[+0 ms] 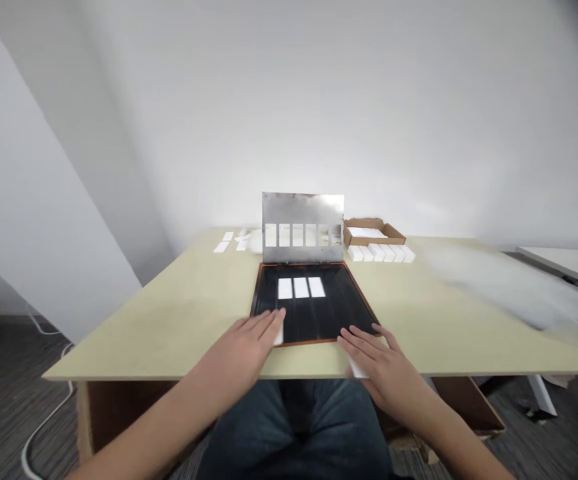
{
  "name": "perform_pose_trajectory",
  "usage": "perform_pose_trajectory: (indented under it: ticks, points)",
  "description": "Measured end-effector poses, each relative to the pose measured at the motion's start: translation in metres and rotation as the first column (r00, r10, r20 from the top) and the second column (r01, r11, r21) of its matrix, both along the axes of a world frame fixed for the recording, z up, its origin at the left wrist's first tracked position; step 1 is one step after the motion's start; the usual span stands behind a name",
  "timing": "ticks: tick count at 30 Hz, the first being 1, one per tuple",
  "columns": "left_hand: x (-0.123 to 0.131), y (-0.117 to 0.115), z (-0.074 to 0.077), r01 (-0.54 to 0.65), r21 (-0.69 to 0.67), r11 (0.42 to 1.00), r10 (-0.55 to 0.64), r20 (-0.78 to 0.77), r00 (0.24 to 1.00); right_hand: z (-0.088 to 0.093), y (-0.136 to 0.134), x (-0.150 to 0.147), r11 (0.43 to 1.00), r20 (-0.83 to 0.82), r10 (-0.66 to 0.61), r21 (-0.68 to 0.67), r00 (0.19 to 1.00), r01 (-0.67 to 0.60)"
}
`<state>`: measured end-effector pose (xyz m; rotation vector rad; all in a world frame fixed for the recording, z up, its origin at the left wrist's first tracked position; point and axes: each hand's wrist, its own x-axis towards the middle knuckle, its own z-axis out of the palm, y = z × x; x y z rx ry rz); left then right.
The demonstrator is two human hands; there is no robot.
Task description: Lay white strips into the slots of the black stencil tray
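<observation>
The left hand (239, 350), fingers pressed together, and the right hand (386, 367), fingers spread, seemed to hold a white card (279, 335) and a second card (356, 367) by the black tray's (269, 300) near rim, with three placed cards (301, 287) on it and white blocks (381, 253) left at upper right.

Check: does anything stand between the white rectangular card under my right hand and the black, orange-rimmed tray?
No object does. The white rectangular card lies just in front of the orange rim of the black tray; only the fingers of your right hand reach over that rim.

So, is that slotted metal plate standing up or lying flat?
Standing up: the slotted metal plate rises upright behind the black tray.
</observation>
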<state>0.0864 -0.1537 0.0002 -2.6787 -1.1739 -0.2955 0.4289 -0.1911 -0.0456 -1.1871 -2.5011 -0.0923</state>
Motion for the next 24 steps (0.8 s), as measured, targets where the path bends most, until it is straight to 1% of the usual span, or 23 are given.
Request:
perform_pose_trajectory:
  ticks: [2,4,6,7,9,11,12,13,15,16,18,19,20,22,24]
  points:
    - [0.014,0.037,0.016,-0.025,0.018,1.000,0.025,0.012,1.000,0.009,0.011,0.000,1.000,-0.025,0.014,0.001,1.000,-0.014]
    - [0.027,0.075,0.026,-0.038,0.016,0.999,0.038,0.016,0.999,0.024,0.036,-0.005,1.000,-0.034,-0.002,-0.007,0.999,0.001]
    - [0.034,0.106,0.029,-0.031,-0.017,0.999,0.031,-0.001,1.000,0.040,0.073,-0.015,1.000,-0.028,-0.024,0.003,0.999,0.024]
    - [0.036,0.115,0.028,-0.029,-0.035,0.999,0.028,-0.013,1.000,0.046,0.094,-0.022,0.999,-0.026,-0.035,0.004,0.999,0.035]
    - [0.035,0.120,0.022,-0.031,-0.062,0.998,0.029,-0.035,0.999,0.054,0.135,-0.037,0.999,-0.018,-0.045,-0.015,0.999,0.044]
    - [0.032,0.109,0.014,-0.040,-0.067,0.997,0.037,-0.046,0.998,0.054,0.165,-0.051,0.997,-0.004,-0.040,-0.060,0.999,0.040]
    - [0.030,0.098,0.011,-0.042,-0.067,0.997,0.039,-0.049,0.998,0.053,0.174,-0.057,0.995,0.007,-0.036,-0.091,0.999,0.036]
    - [0.028,0.085,0.007,-0.042,-0.068,0.997,0.038,-0.052,0.998,0.050,0.178,-0.061,0.992,0.020,-0.031,-0.125,0.999,0.033]
    - [0.024,0.053,0.000,-0.034,-0.076,0.996,0.030,-0.059,0.998,0.042,0.170,-0.065,0.982,0.045,-0.017,-0.187,0.999,0.025]
    - [0.023,0.036,-0.004,-0.030,-0.078,0.996,0.025,-0.060,0.998,0.038,0.159,-0.064,0.978,0.054,-0.008,-0.210,0.998,0.020]
    - [0.021,0.003,-0.013,-0.001,-0.075,0.997,-0.003,-0.053,0.999,0.030,0.128,-0.060,0.972,0.060,0.006,-0.234,0.998,0.008]
    - [0.021,-0.011,-0.018,0.025,-0.051,0.998,-0.027,-0.047,0.999,0.026,0.111,-0.058,0.971,0.062,0.012,-0.241,0.998,0.003]
    - [0.020,-0.023,-0.022,0.049,0.005,0.999,-0.049,-0.045,0.998,0.023,0.093,-0.055,0.970,0.064,0.017,-0.243,0.998,-0.001]
    - [0.019,-0.039,-0.029,0.083,0.114,0.990,-0.078,-0.047,0.996,0.017,0.061,-0.052,0.975,0.059,0.016,-0.224,0.998,-0.003]
    - [0.018,-0.042,-0.030,0.101,0.178,0.979,-0.094,-0.047,0.994,0.013,0.037,-0.051,0.987,0.028,-0.008,-0.163,1.000,0.013]
